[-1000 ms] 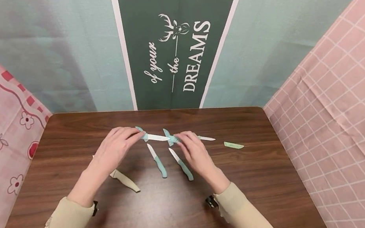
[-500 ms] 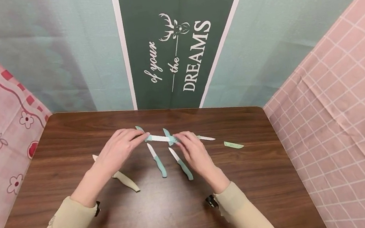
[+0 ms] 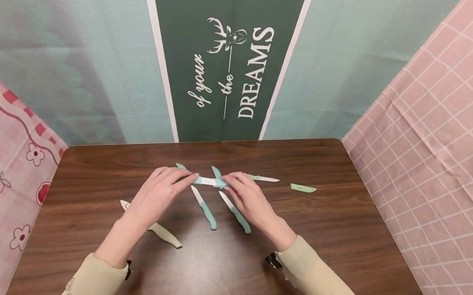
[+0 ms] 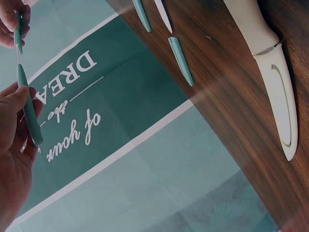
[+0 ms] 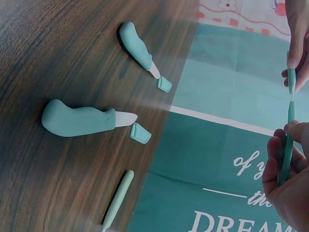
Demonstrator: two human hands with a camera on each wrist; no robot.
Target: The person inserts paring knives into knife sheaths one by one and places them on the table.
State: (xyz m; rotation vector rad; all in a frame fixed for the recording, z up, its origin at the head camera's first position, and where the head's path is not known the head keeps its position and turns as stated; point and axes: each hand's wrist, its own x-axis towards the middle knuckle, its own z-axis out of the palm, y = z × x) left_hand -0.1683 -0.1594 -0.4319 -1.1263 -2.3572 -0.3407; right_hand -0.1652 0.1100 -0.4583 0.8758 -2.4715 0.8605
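Note:
My left hand (image 3: 157,191) grips the teal handle (image 4: 30,111) of a small white-bladed paring knife (image 3: 208,181). A teal blade sheath (image 5: 287,154) is pinched in my right hand (image 3: 248,194), with the front of the blade inside it. Blade still shows between handle and sheath. Both hands are raised over the back of the table. Below them lie two more teal-handled paring knives, one at left (image 3: 204,209) and one at right (image 3: 236,214). Past their tips lie two teal sheaths, the left one (image 3: 181,166) partly hidden by my left hand, the other (image 3: 216,171) behind the held sheath.
At left, partly under my left arm, lies a beige knife (image 3: 164,235) with its blade in a beige sheath (image 4: 280,104). On the right lie a green-handled knife (image 3: 267,179) and a green sheath (image 3: 303,187). Fabric walls border the wooden table (image 3: 212,285).
My left hand has moved right, carrying the knife toward the sheath. The blade now sits partly inside it, and less white shows. My right hand has stayed nearly in place.

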